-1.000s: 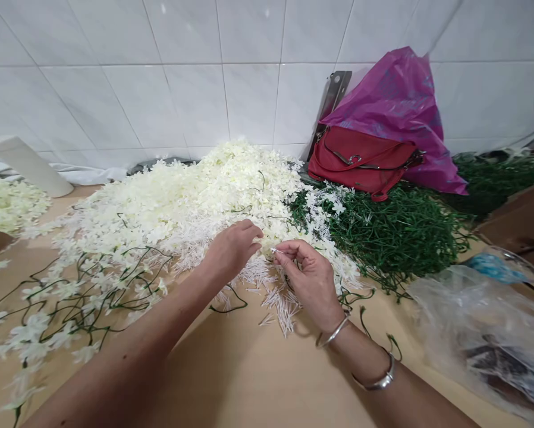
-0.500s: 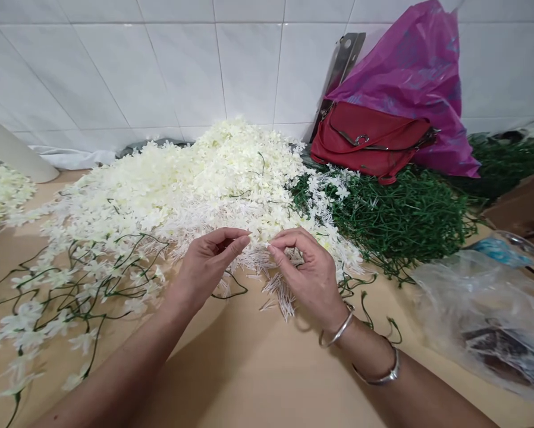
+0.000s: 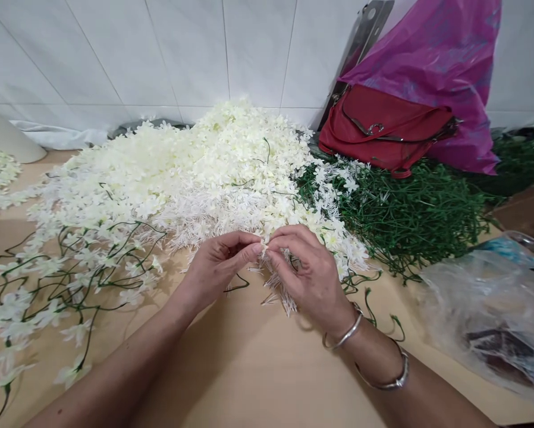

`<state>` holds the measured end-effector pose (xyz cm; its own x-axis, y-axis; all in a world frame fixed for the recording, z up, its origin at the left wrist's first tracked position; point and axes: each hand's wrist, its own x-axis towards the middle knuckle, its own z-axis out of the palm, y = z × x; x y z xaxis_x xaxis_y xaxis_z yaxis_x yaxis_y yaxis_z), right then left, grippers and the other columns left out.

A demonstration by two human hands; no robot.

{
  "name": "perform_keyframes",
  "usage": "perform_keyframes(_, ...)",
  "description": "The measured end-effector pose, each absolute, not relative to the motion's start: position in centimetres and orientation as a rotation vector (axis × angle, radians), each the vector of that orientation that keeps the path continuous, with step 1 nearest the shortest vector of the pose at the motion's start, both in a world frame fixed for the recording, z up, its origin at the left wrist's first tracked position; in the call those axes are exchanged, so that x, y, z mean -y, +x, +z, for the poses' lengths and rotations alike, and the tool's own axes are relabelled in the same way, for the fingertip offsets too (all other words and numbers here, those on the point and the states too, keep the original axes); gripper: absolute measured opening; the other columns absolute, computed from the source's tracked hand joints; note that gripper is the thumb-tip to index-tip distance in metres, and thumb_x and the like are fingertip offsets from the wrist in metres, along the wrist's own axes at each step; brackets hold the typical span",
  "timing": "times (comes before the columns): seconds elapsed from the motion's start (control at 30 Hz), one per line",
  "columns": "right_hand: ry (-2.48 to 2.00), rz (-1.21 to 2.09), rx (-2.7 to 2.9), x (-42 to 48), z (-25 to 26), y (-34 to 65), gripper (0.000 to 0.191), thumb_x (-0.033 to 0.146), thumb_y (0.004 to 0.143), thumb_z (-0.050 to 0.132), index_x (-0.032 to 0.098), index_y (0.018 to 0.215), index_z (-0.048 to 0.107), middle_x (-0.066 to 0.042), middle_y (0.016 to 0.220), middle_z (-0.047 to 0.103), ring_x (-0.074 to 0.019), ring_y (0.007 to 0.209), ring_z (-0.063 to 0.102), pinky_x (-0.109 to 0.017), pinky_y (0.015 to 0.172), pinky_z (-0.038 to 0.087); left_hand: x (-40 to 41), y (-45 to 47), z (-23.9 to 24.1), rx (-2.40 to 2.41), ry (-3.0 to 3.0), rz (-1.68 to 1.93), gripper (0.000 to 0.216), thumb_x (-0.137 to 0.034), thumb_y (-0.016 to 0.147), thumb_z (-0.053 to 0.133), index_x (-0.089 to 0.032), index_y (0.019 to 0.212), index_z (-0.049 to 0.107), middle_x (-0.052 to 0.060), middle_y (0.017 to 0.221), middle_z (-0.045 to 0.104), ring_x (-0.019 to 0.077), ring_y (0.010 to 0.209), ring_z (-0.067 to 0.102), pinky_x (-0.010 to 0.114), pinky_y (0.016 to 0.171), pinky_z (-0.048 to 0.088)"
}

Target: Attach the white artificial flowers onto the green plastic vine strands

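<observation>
My left hand (image 3: 220, 261) and my right hand (image 3: 305, 273) meet just in front of the flower heap, both closed in a pinch. Between their touching fingertips shows a small creamy-white artificial flower (image 3: 264, 245), partly covered by the fingers. Behind them rises a large heap of loose white artificial flowers (image 3: 195, 160). Thin white sticks (image 3: 281, 291) lie below and behind my right hand. To the left, white flowers on dark green stems (image 3: 84, 285) are spread over the table.
A pile of green plastic stems (image 3: 410, 214) lies at the right, with a red handbag (image 3: 387, 131) and a purple plastic bag (image 3: 458, 77) behind it. A clear plastic bag (image 3: 463, 291) rests at the right edge of the tan table (image 3: 249, 374). White tiles back everything.
My fingertips, slightly apart before, have come together, and the small white flower now shows between them. The camera view has tilted and shifted a little.
</observation>
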<state>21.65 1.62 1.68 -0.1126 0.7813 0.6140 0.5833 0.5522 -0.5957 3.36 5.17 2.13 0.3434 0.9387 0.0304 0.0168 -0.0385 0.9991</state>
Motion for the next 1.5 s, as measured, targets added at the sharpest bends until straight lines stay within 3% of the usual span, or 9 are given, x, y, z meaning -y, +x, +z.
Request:
perform_keyframes(0.2,-1.130,0.151,1.878,-1.3,1.5,21.4,0.015,0.012,0.099,0.060,0.026,0.097,0.066,-0.004,0.099,0.074,-0.0229,0.098,0.070,-0.041,0.087,0.050,-5.0,3.0,2.0,-0.959,1.506,1.007,0.019,-0.037,0.089,0.079,-0.020,0.095,0.084,0.005,0.089,0.079,0.0182,0.081,0.068,0.028,0.076,0.055)
perform_keyframes(0.33,-1.153,0.329,1.626,-1.1,1.6,20.7,0.015,0.012,0.093,0.066,0.025,0.086,0.066,-0.001,0.090,0.071,-0.0194,0.089,0.068,-0.035,0.083,0.052,-4.7,3.1,2.1,-0.933,1.573,1.019,0.017,-0.033,0.091,0.076,-0.021,0.100,0.084,0.004,0.090,0.082,0.0183,0.084,0.073,0.028,0.079,0.057)
perform_keyframes(0.57,-1.179,0.607,1.429,-1.5,1.4,21.0,0.012,0.015,0.091,0.067,0.023,0.082,0.068,-0.002,0.088,0.069,-0.0178,0.086,0.066,-0.034,0.085,0.053,-4.2,3.3,1.5,-0.995,1.999,1.088,0.024,-0.028,0.099,0.069,-0.024,0.121,0.079,0.004,0.117,0.083,0.0206,0.106,0.078,0.030,0.096,0.060)
perform_keyframes(0.73,-1.120,0.662,1.389,-1.6,1.2,21.1,0.010,0.014,0.088,0.069,0.023,0.083,0.069,-0.005,0.105,0.071,-0.0200,0.105,0.068,-0.038,0.100,0.051,-3.9,3.4,1.7,-1.019,2.162,1.144,0.028,-0.016,0.099,0.063,-0.024,0.125,0.068,0.001,0.110,0.082,0.0134,0.091,0.079,0.020,0.080,0.059)
perform_keyframes(0.87,-1.069,0.896,1.334,-1.8,1.3,21.3,0.017,0.018,0.088,0.071,0.026,0.104,0.069,-0.005,0.114,0.073,-0.0188,0.102,0.069,-0.036,0.093,0.056,-3.8,3.5,2.2,-1.051,2.093,1.089,0.032,-0.016,0.097,0.062,-0.024,0.127,0.055,0.000,0.095,0.081,0.0135,0.086,0.078,0.019,0.069,0.056)
perform_keyframes(1.0,-1.037,0.901,1.398,-1.9,1.3,21.5,0.003,0.023,0.092,0.072,0.025,0.093,0.074,-0.006,0.118,0.075,-0.0218,0.117,0.068,-0.042,0.107,0.051,-4.4,2.7,3.1,-1.056,2.068,0.987,0.035,-0.019,0.097,0.062,-0.023,0.130,0.050,0.001,0.100,0.082,0.0137,0.082,0.076,0.021,0.067,0.053)
perform_keyframes(1.2,-1.107,0.902,1.301,-2.0,0.7,21.5,0.004,0.027,0.092,0.073,0.023,0.092,0.071,-0.005,0.099,0.079,-0.0204,0.095,0.073,-0.038,0.088,0.054,-5.7,-0.4,4.7,-1.293,2.395,0.665,0.009,-0.027,0.100,0.058,-0.023,0.105,0.065,0.003,0.103,0.074,0.0169,0.080,0.068,0.028,0.067,0.046)
perform_keyframes(1.4,-1.182,0.773,1.359,-2.1,0.6,21.9,0.004,0.025,0.089,0.073,0.022,0.088,0.071,-0.002,0.085,0.075,-0.0179,0.081,0.068,-0.034,0.079,0.050,-4.3,-3.6,4.7,-1.441,2.611,0.422,0.019,-0.035,0.104,0.051,-0.023,0.099,0.065,0.005,0.099,0.067,0.0218,0.079,0.064,0.034,0.071,0.042)
perform_keyframes(1.5,-1.200,0.760,1.382,-2.1,0.6,22.0,0.005,0.026,0.090,0.072,0.022,0.089,0.071,-0.003,0.086,0.075,-0.0184,0.081,0.068,-0.034,0.078,0.049,-3.0,-4.7,4.2,-1.525,2.510,0.367,0.025,-0.047,0.101,0.058,-0.024,0.095,0.065,0.002,0.091,0.066,0.0212,0.074,0.063,0.033,0.068,0.040)
